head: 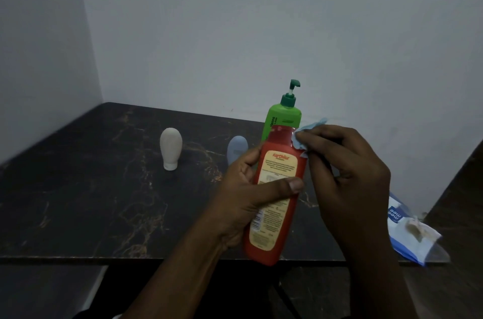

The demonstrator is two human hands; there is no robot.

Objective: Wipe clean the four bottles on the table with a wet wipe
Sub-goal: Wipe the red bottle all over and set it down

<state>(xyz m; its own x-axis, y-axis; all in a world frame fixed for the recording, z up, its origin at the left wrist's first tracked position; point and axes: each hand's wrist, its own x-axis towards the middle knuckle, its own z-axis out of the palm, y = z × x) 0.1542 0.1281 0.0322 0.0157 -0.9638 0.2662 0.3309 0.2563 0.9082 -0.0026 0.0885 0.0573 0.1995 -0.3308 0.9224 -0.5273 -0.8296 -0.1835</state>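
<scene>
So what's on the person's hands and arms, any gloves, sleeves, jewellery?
Left hand and right hand are bare: no gloves, rings, watch or bands visible. Forearms bare down to the frame's bottom edge, no sleeves in view.

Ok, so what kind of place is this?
Likely a corner of a plain room at home, though I can't be sure: a dark marble-patterned table pushed against bare white walls, household bottles like the green pump bottle, and a wet wipes pack.

Bare forearms [170, 284] lead to the left hand [243, 195] and right hand [347, 177], thumbnail [296, 185] trimmed short.
</scene>
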